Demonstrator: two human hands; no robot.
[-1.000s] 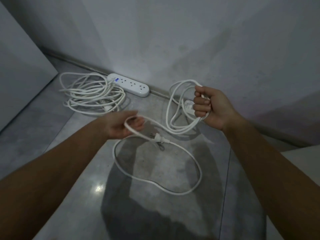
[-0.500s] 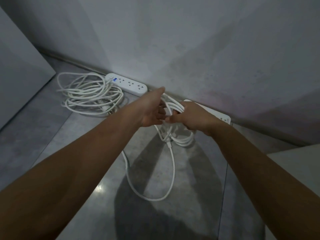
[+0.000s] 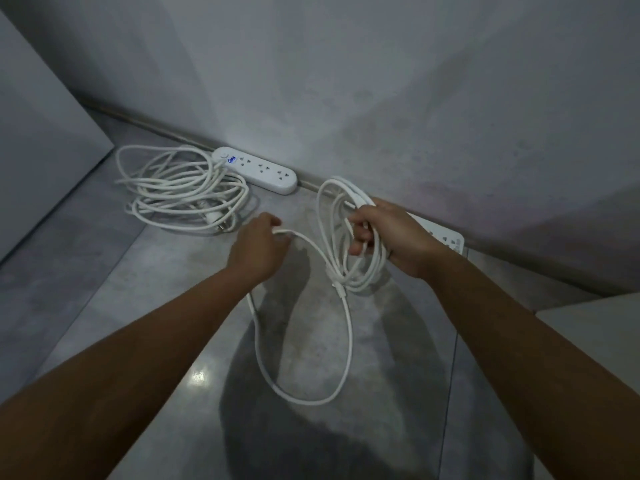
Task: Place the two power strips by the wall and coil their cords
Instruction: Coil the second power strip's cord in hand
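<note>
One strip (image 3: 256,169) lies against the wall (image 3: 381,98), its coil (image 3: 180,192) on the floor (image 3: 104,289) to its left. The second strip (image 3: 446,238) lies further right, behind the right hand (image 3: 391,237) and cord (image 3: 349,341).

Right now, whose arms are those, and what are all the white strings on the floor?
Those are a person's own arms. The camera sits on their head and looks down, so you see what they see. The white strings are power cords. The right hand grips one cord gathered into loops. The left hand pinches the same cord further along, and a long loose part droops between the hands. On the grey floor by the wall lies a power strip. Its own cord is already piled in a coil beside it. A second power strip peeks out behind the right hand.
</note>
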